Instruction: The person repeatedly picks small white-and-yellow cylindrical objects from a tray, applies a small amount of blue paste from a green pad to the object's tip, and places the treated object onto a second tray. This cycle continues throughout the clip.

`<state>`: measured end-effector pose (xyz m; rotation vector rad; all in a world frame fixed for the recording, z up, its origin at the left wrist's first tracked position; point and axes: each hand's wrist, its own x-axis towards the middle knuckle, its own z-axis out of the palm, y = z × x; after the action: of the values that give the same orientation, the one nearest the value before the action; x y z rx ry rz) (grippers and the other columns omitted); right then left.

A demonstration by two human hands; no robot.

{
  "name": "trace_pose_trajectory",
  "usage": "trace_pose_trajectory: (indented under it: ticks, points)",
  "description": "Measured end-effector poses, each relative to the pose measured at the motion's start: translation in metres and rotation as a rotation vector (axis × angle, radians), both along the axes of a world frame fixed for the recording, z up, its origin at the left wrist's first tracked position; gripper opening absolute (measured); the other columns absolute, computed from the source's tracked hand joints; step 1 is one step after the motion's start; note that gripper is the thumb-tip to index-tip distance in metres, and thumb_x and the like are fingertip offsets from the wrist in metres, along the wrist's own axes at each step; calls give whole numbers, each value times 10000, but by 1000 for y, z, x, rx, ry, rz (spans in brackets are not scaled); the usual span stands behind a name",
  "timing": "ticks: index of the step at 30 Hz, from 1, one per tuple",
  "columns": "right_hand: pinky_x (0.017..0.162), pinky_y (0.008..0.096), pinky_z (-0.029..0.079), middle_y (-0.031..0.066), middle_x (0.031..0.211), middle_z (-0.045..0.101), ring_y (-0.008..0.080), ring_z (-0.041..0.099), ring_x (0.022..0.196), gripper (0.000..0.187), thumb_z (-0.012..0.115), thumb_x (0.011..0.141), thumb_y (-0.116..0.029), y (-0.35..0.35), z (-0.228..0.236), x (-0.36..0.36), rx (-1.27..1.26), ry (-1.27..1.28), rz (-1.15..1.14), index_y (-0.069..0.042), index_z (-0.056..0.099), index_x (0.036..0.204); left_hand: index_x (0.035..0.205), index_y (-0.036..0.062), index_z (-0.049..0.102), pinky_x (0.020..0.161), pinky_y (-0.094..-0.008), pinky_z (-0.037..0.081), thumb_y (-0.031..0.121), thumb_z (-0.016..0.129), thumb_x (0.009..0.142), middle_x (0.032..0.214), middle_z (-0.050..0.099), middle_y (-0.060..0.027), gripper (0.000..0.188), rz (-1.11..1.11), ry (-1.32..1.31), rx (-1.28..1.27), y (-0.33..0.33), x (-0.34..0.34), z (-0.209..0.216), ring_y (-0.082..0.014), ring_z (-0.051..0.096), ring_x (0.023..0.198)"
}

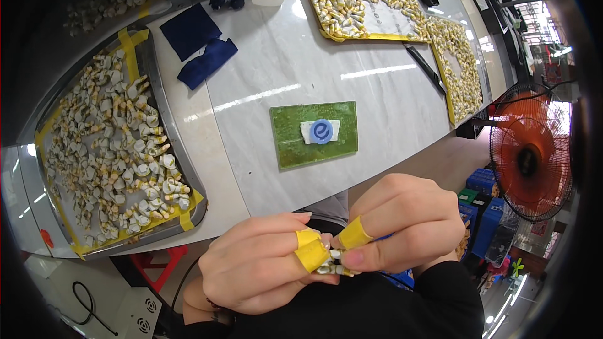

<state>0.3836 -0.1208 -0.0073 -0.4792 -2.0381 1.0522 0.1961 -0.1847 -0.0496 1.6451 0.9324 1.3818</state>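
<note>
Between left hand (260, 269) and right hand (405, 223) — each grip closed on them — sit small white-and-yellow pieces (339, 269).

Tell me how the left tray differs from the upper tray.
The left tray shows a broad metal rim; the upper tray shows a narrow yellow edge. Pieces look chunkier and looser in the left tray, slimmer and denser in the upper tray. Both hold many white-and-yellow pieces.

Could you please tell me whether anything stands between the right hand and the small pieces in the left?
Nothing visible does: the right hand has its thumb right at the small pieces held in the left hand. The yellow tape does not visibly block it.
</note>
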Motion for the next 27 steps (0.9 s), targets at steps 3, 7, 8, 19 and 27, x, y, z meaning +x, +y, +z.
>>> trace_pose_trajectory:
  ticks: [3, 7, 8, 19, 27]
  points:
    - [608, 281, 520, 106, 822, 621, 208, 613, 691, 137, 703, 672, 20, 0, -1, 1, 11, -5, -6, 23, 671, 805, 867, 51, 598, 687, -387, 559, 182, 812, 680, 820, 663, -87, 313, -7, 16, 14, 1, 0, -2, -256, 650, 739]
    - [613, 286, 521, 106, 840, 618, 208, 613, 702, 188, 707, 652, 28, -6, -8, 5, 62, -8, -62, 23, 673, 837, 912, 44, 578, 706, -384, 551, 200, 807, 687, 836, 661, -97, 357, 36, 61, 26, 4, 3, -4, -251, 642, 723]
    - [614, 287, 521, 104, 841, 616, 208, 612, 701, 203, 708, 647, 32, -6, -8, 5, 80, -10, -70, 23, 674, 847, 903, 44, 600, 708, -359, 544, 170, 812, 669, 856, 664, -95, 340, 67, 79, 10, 3, 5, -1, -252, 646, 747]
    - [603, 261, 398, 70, 828, 601, 180, 531, 714, 206, 803, 660, -157, 10, -5, 8, -145, -65, -77, -84, 692, 818, 965, -62, 633, 693, -262, 512, 59, 747, 750, 875, 675, -140, 272, -78, -601, -540, 0, 9, 2, -167, 658, 750]
    - [598, 273, 356, 26, 808, 537, 167, 486, 732, 175, 808, 616, -204, 9, -3, -2, -333, -139, 9, -113, 689, 708, 870, -57, 652, 664, -239, 499, 47, 749, 745, 790, 677, -135, 189, -225, -537, -596, 1, 3, -7, -162, 661, 730]
